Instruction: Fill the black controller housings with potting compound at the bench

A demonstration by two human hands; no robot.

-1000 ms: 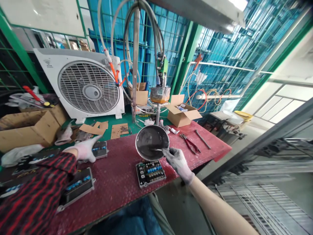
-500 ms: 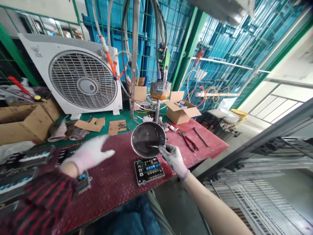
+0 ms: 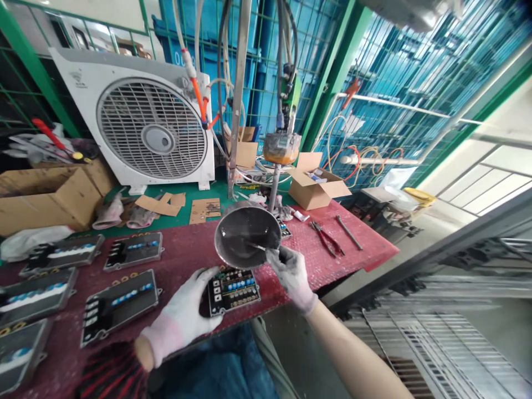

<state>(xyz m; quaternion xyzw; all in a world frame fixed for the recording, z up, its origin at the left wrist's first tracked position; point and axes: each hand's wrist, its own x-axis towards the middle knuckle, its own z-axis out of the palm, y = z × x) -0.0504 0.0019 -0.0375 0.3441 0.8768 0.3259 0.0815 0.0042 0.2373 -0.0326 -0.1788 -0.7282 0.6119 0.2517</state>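
My right hand [image 3: 291,274], in a stained white glove, is closed at the near right rim of a metal bowl [image 3: 220,252] of dark grey liquid. A thin light stick [image 3: 258,247] runs from these fingers into the liquid. Just below the bowl lies a circuit board [image 3: 235,291] in a metal frame, with blue round parts; the bowl hides its far edge. My gloved left hand [image 3: 189,305] curves around the board's left end, fingers at the far corner and thumb at the near one.
Several dark-filled boards [image 3: 120,305] lie on the left of the red table [image 3: 178,249]. Pliers [image 3: 327,239] and a metal rod [image 3: 349,231] rest at right. Behind stand a box fan [image 3: 158,138], an open carton [image 3: 318,188] and a nozzle post [image 3: 275,188].
My left hand has come right and down from over the boards on the left to the circuit board. The bowl has shifted slightly left over that board, still in my right hand.
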